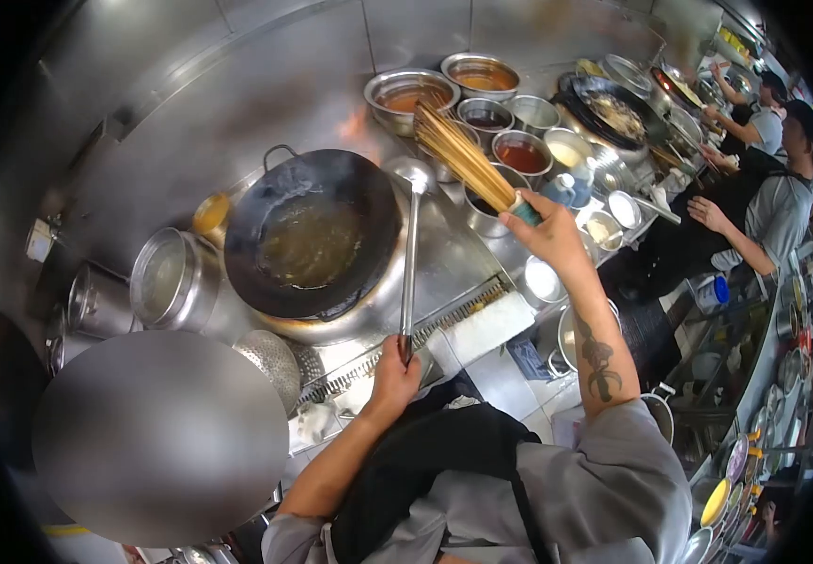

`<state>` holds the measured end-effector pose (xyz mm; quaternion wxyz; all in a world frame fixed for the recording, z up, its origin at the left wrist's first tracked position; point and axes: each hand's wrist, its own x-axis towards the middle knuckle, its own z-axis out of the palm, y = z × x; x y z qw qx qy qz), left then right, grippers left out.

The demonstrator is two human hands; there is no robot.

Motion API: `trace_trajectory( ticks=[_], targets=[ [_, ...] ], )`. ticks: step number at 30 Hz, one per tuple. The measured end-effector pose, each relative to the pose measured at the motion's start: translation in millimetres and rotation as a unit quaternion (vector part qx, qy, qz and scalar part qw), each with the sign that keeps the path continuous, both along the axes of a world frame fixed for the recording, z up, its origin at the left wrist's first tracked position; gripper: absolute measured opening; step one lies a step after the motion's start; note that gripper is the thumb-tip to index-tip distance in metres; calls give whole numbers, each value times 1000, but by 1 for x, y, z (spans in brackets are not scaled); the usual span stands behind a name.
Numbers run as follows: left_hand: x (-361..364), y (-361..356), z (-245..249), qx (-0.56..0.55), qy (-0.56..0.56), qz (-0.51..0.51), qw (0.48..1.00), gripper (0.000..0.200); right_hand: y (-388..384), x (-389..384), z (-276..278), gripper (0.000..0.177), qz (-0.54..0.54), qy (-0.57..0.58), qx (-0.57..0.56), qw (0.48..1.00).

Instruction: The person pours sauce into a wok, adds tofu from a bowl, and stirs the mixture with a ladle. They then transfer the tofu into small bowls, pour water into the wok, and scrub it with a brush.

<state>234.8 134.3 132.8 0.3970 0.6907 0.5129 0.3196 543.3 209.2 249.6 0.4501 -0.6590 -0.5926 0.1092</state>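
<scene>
My left hand (395,383) grips the lower end of a long metal ladle (412,263); the ladle's round bowl lies beyond, at the right rim of the wok. A bamboo wok brush (463,155) is in my right hand (549,228), fingers wrapped round its green-bound end, bristles pointing up and left over the sauce pots. The dark wok (242,258) sits on the burner to the left of the ladle. Cloudy, bubbling liquid (312,242) fills its bottom. Neither tool is in the liquid.
Flame (355,127) shows behind the wok. Steel bowls of sauce (413,94) and several smaller pots (522,155) crowd the back right. A steel pot (167,282) and a perforated strainer (270,362) stand left. Co-workers (764,202) work at the right, near a second wok (656,127).
</scene>
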Motion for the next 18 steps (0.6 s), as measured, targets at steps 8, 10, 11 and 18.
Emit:
trace_trajectory(
  ticks=[8,10,11,18],
  targets=[
    [91,-1,-62,-294,-148,33,944,21,-30,11,-30,54,23,37,30,999],
    [103,0,-109,-261,-143,20,954,21,-28,16,-37,54,24,38,31,999],
    [107,4,-141,-224,-125,6,966,21,-30,12,-29,53,15,57,-1,998],
    [98,24,-104,-204,-119,-143,961,32,5,-26,-6,54,84,73,-44,993]
  ],
)
